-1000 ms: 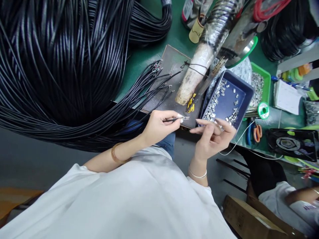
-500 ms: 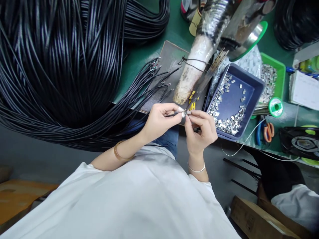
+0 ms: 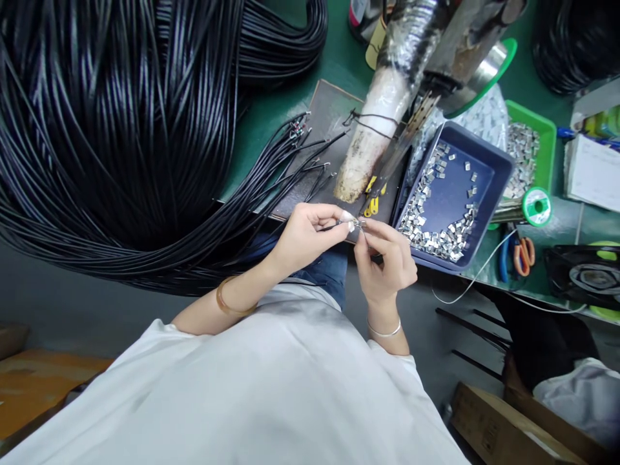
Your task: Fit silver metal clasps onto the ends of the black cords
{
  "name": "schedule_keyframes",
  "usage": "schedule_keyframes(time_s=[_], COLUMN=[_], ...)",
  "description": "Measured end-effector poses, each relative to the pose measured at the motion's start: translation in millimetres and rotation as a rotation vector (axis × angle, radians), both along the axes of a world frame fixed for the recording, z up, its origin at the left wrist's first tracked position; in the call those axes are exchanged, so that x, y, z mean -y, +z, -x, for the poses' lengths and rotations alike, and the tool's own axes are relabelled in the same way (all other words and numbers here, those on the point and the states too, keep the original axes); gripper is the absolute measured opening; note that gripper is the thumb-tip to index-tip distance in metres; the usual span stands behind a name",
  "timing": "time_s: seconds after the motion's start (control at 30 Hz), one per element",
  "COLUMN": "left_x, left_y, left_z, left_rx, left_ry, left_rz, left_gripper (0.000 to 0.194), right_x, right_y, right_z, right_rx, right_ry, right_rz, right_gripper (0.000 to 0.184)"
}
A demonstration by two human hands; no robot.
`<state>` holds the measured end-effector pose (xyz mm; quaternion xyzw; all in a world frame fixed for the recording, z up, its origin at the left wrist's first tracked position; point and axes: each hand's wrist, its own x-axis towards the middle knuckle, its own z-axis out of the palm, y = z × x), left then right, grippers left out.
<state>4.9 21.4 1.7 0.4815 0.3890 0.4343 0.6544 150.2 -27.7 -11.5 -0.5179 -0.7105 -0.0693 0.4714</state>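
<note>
My left hand (image 3: pixel 310 234) is closed in a pinch on the end of a thin black cable, most of it hidden by the fingers. A tiny metal connector (image 3: pixel 357 223) shows at the cable's tip, between the two hands. From the right, the thumb and fingertips of my right hand (image 3: pixel 387 258) pinch a small silver metal shell against that tip; the fingers cover most of it. Just right of my right hand, a dark blue tray (image 3: pixel 489 161) holds many loose metal shells (image 3: pixel 453 242). More black cables (image 3: pixel 271 174) lie with stripped ends to the upper left.
A large heap of black cable (image 3: pixel 116 129) fills the left. Above the hands hangs a wrapped hose (image 3: pixel 372 123), near a yellow object (image 3: pixel 372 201). At right are a green bin (image 3: pixel 552 148), a solder spool (image 3: pixel 537 206), orange-handled pliers (image 3: pixel 523 257) and a fan (image 3: pixel 581 278). Another person sits lower right.
My right hand came in from beside the tray to meet the cable tip, bringing a metal shell against it. Since then both hands have shifted only slightly, fingertips closer together.
</note>
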Motion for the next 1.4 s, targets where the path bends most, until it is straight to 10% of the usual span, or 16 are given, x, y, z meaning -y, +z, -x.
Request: schedule_keyframes(time_s=[1.4], left_x=[2.1], left_y=[0.8], left_z=[-1.3], left_rx=[-0.010], left_ry=[0.027], left_rz=[0.040], left_gripper=[0.017], right_x=[-1.5], right_y=[1.7], right_z=[-0.5], right_rx=[-0.109], right_ry=[-0.010], right_rz=[0.106], right_gripper=[0.015])
